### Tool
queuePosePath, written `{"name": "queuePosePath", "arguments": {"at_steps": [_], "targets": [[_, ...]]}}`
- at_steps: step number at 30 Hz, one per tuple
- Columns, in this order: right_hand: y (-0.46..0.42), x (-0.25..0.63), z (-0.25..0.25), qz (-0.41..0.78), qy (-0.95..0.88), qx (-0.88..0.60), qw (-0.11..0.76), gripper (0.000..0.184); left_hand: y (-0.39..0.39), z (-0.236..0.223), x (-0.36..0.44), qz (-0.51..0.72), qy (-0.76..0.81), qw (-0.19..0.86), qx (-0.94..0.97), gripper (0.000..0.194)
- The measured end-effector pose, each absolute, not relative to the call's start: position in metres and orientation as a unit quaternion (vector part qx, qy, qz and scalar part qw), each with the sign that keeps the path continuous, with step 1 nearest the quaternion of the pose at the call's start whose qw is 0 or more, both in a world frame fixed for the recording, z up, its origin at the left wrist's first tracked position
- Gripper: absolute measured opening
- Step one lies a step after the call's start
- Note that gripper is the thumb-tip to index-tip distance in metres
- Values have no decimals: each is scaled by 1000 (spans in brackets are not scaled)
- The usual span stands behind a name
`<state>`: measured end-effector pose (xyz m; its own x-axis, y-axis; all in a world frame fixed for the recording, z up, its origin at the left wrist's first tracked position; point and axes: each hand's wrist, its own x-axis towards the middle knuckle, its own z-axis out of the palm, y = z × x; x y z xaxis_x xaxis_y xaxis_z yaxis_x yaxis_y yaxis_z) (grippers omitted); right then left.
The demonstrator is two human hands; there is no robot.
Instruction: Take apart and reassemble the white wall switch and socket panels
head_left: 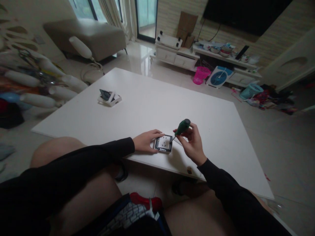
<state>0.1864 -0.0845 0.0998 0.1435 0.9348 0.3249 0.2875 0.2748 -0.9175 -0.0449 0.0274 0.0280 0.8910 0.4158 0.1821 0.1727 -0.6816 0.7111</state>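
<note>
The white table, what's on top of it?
White and dark parts toward the far left, a small brown thing near the edge, and a socket in the left hand. What's underneath the socket is covered.

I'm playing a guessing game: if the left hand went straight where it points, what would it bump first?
Probably the socket; the left hand touches its edge. Beyond that, maybe the screwdriver, though depth is unclear.

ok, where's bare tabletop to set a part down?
Biggest patch: white table beyond the socket, right of the white parts. Second: between the right hand and the table's right edge. Crowded: near edge, where the left hand grips the socket, the screwdriver points into it, and a small brown item sits.
</note>
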Motion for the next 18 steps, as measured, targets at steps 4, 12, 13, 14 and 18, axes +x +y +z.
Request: {"name": "queuePosePath", "arguments": {"at_steps": [4,12,13,14,18], "targets": [[-86,186,98,286,-597,-511,548,46,27,29,-44,167,161,364,902,81],[-86,187,97,275,-560,-546,559,48,28,27,-45,170,157,366,901,82],[-86,186,99,290,-555,-541,562,49,28,27,-45,170,158,365,902,82],[-87,186,100,307,-552,-534,562,49,28,27,-45,169,159,364,902,82],[-87,184,101,339,-540,-522,566,46,29,27,-44,163,161,364,903,84]]}}
